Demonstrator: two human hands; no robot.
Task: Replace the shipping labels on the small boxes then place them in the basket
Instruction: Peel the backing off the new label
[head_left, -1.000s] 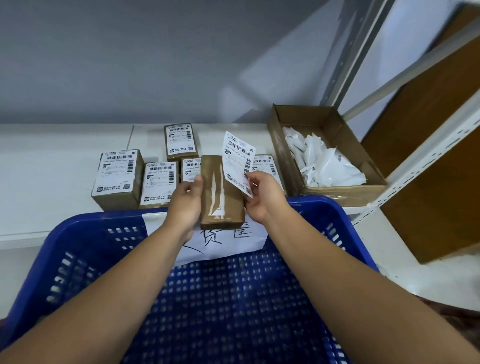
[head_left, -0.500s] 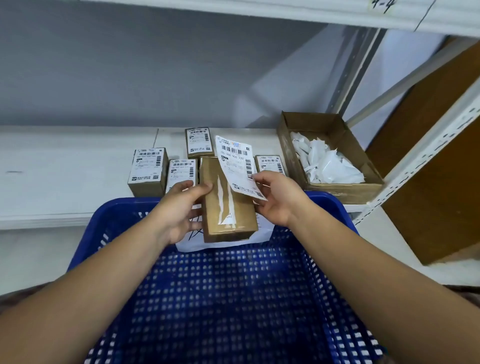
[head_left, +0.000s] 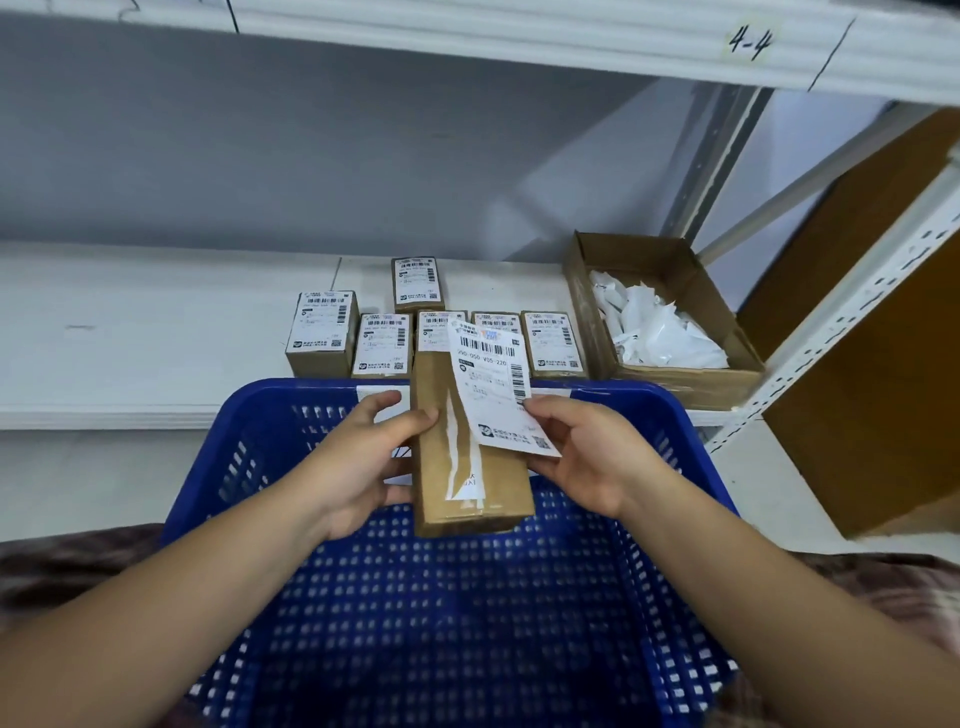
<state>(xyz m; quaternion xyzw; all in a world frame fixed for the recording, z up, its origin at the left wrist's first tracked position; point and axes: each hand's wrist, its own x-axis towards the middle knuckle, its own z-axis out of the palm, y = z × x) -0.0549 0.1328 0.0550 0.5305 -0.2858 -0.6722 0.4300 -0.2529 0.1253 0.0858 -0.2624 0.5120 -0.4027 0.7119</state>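
My left hand (head_left: 363, 457) grips the left side of a small brown box (head_left: 467, 483), held over the far end of the blue basket (head_left: 447, 613). A strip of torn white label residue runs down the box's top face. My right hand (head_left: 587, 457) pinches a white shipping label (head_left: 493, 389) by its right edge. The label's lower part lies over the box's right side and its top stands up past the box. Several small labelled boxes (head_left: 382, 345) sit in a row on the white shelf (head_left: 156, 332) behind the basket.
An open cardboard box (head_left: 670, 382) with crumpled white label scraps stands on the shelf at the right. A white perforated shelf post (head_left: 852, 312) and a brown board (head_left: 872, 395) are further right. An upper shelf marked 4-4 runs overhead. A paper sign hangs on the basket's far wall.
The box and both hands have come nearer and lower over the basket. The label has tilted down toward the box's right side. The head has tipped up, showing the upper shelf.
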